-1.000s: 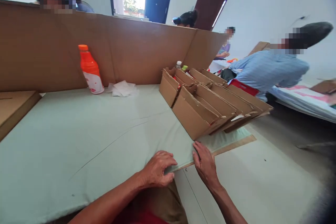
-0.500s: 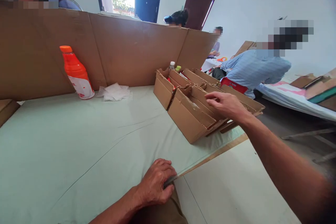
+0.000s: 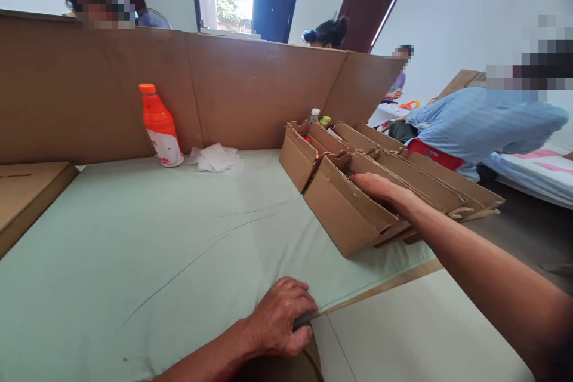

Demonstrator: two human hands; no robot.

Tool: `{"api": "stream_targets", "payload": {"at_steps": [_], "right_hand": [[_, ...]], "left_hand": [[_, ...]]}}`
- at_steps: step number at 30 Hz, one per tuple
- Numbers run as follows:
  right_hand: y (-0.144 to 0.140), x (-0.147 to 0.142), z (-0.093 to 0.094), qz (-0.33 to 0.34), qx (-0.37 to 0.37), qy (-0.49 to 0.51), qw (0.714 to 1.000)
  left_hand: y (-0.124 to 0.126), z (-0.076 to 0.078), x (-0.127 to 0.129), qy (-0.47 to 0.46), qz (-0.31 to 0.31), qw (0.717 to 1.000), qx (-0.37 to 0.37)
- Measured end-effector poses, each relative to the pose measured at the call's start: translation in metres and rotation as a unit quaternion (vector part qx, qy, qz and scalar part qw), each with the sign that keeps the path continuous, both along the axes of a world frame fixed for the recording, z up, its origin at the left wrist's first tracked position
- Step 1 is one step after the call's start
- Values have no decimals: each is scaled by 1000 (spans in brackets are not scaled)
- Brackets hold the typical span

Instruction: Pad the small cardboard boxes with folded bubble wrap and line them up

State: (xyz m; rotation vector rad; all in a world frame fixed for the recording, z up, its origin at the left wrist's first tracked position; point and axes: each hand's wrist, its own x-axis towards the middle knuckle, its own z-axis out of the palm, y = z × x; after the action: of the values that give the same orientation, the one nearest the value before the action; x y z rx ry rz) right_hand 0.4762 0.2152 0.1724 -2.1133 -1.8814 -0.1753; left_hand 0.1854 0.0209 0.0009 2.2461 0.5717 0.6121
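Catching the rim [image 3: 351, 192] could make the right hand [image 3: 375, 185] tip the cardboard box [image 3: 336, 209] around its fingers, whose grip I cannot tell, while the left hand [image 3: 284, 316], thumb apart, rests on the tabletop [image 3: 111, 239].

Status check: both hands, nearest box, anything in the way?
Right hand down inside the nearest cardboard box, grip hidden. Left hand at the table edge. Box open on top; its wall blocks view of the right fingertips.
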Motion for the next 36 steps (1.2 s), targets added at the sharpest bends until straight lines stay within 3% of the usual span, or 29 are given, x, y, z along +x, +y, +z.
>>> {"api": "stream_targets", "payload": {"at_steps": [3,5,8,11,13,15,19,21,22,24,27,29,31,34,36], "right_hand": [[-7,-7,24,-14,-123,-45,991],[-18,-8,48,-41,-133,-78,987],[-45,-13,86,-93,17,-98,991],[-84,-34,108,-17,223,12,975],[-110,-61,105,93,237,114,960],[-133,-94,86,191,154,181,952],[-153,-150,35,334,-63,249,907],[-140,-157,26,361,-115,253,890],[-126,-154,28,354,-110,248,895],[-85,-137,43,296,-44,222,928],[-3,-98,71,143,52,93,984],[49,-76,80,83,-5,22,996],[87,-65,78,79,-137,-17,987],[113,-60,65,113,-277,-30,954],[117,-61,56,121,-276,-27,953]], "left_hand": [[0,-4,2,-40,9,999,2],[0,-7,3,-86,31,996,-1],[-1,-5,-2,-155,107,982,-25],[2,11,-13,-206,212,954,-52],[4,30,-22,-239,274,929,-67],[6,52,-28,-283,295,908,-96],[6,83,-34,-360,209,871,-262],[11,87,-42,-359,204,845,-341],[15,87,-48,-349,223,835,-361],[26,83,-64,-315,275,828,-374],[42,74,-90,-266,314,828,-381],[47,68,-103,-260,324,823,-386],[48,63,-112,-259,333,818,-392],[51,57,-124,-244,352,814,-392],[65,58,-135,-230,374,820,-367]]}}
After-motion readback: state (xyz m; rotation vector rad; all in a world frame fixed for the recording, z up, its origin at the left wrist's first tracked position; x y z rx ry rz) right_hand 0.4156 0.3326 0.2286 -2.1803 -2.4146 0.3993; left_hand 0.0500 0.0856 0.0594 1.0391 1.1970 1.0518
